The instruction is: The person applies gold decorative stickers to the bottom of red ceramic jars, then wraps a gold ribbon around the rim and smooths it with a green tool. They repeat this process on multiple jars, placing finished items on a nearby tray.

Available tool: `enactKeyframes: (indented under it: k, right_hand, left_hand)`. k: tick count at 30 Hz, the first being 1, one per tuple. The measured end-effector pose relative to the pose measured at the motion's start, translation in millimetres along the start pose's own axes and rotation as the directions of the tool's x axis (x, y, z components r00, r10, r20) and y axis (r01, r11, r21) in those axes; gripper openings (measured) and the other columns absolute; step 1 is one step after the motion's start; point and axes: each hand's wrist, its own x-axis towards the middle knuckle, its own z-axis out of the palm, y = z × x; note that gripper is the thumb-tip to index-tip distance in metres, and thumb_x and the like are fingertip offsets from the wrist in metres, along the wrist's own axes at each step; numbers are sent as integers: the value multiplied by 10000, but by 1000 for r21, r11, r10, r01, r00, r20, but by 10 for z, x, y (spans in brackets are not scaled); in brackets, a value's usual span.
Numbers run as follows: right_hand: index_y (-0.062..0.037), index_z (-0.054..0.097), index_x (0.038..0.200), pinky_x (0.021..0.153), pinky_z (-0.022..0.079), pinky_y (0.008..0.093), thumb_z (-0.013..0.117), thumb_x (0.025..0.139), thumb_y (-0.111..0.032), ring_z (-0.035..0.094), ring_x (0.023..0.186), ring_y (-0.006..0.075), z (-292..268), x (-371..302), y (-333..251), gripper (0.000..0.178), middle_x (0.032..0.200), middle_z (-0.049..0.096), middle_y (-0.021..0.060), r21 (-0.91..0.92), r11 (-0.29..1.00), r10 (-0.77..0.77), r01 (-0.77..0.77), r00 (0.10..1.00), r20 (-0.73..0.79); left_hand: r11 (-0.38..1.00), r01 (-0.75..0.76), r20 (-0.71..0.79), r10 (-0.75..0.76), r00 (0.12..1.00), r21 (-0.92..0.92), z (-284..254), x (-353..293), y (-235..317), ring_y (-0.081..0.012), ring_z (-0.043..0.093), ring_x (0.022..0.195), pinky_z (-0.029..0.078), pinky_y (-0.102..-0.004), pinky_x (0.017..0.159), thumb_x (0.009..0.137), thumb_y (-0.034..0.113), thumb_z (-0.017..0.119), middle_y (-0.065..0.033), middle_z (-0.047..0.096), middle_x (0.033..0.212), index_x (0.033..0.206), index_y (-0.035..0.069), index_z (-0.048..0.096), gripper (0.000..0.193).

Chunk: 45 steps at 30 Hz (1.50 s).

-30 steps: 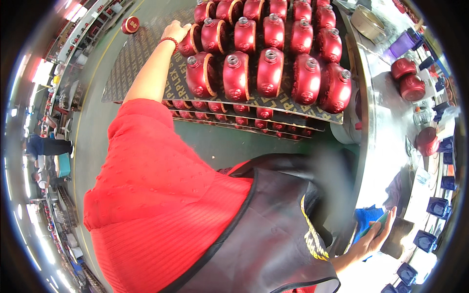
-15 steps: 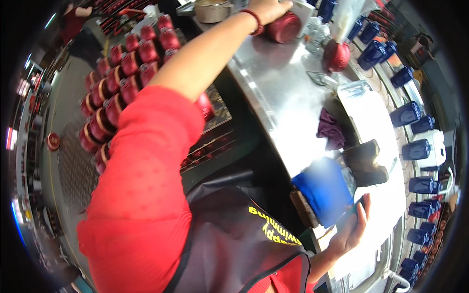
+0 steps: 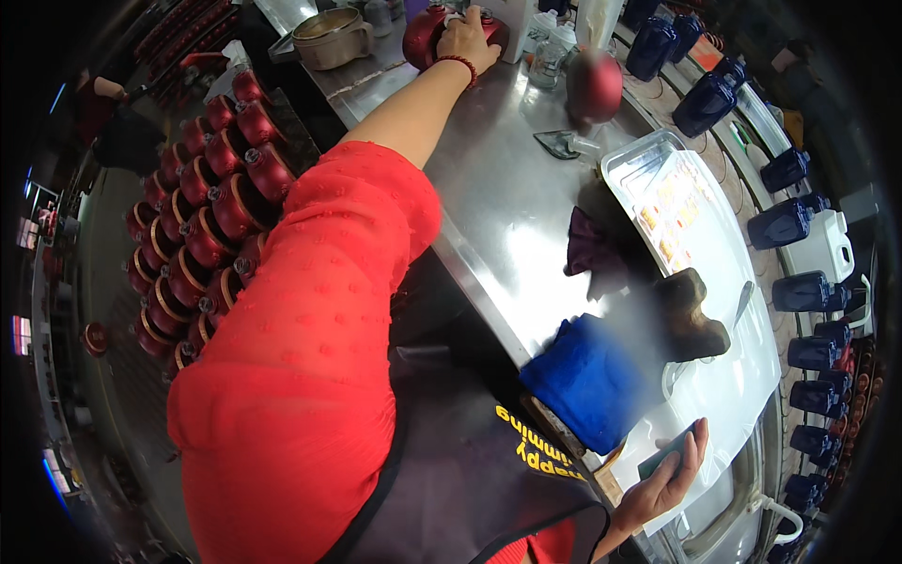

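Observation:
My left arm stretches across to the far side of the metal bench. My left hand (image 3: 467,42) rests on a glossy dark red rounded pot (image 3: 426,38), its fingers curled over the top. How firmly it grips there is partly hidden. Low on the right, my right hand (image 3: 663,481) holds a thin, flat, dark green piece (image 3: 664,451) between thumb and fingers. Close to that hand lies a folded blue cloth (image 3: 587,383). Beyond the cloth sits a brown, notched block (image 3: 692,316).
Red rounded vessels (image 3: 209,235) stand in rows at left. On the bench are a metal pot (image 3: 333,39), glass jar (image 3: 552,58), blurred red vessel (image 3: 594,86), purple cloth (image 3: 594,246) and metal tray (image 3: 643,162) with white sheet. Dark blue vessels (image 3: 782,222) line the right.
The whole view has shifted, so the bench things sit further left. My left hand's fingers now show over the red pot. The flat piece in my right hand shows more plainly.

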Motion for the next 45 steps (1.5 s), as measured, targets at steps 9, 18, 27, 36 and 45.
enactKeyframes:
  k: [9,18,27,36,45]
  right_hand:
    - [53,581,1353,886,525,337,431,941,98,588,1246,295,103,87,126,441,1509,507,263,240,961,-152,137,987,47]
    - [-14,254,1613,1122,439,412,776,832,17,511,1382,333,424,70,-52,940,1606,407,202,159,983,-126,96,974,190]
    - [56,336,1556,1146,401,473,783,851,-46,459,1390,472,481,-176,204,840,1540,404,325,-186,978,-92,97,995,38]
    - [-46,615,1396,1071,484,412,630,924,55,551,1340,362,-270,453,270,483,1521,498,224,-99,993,-51,67,987,152]
    - [-315,651,1413,1100,480,412,524,930,48,492,1384,302,814,2554,1193,618,1565,438,88,-455,668,-112,589,684,720]
  left_hand:
    - [963,-39,103,69,992,-266,-1042,-336,421,-391,640,1181,493,-438,1039,657,427,883,-234,681,1236,1366,52,609,848]
    - [519,222,563,728,392,-826,-1463,-1876,1948,-291,718,1036,581,-389,925,854,358,805,-186,697,1189,1359,4,552,667]
    - [537,444,682,672,289,-717,-655,-2847,2649,-160,722,953,596,-271,865,882,302,823,-110,729,1067,1262,-21,655,526]
    - [328,540,613,598,517,-775,-772,-3263,2201,-179,597,1163,494,-311,1012,924,392,785,-147,604,1253,1364,-10,472,672]
    - [322,442,545,556,628,-837,-747,-3435,2160,-157,619,1071,499,-320,967,933,290,776,-112,662,1159,1379,13,480,603]
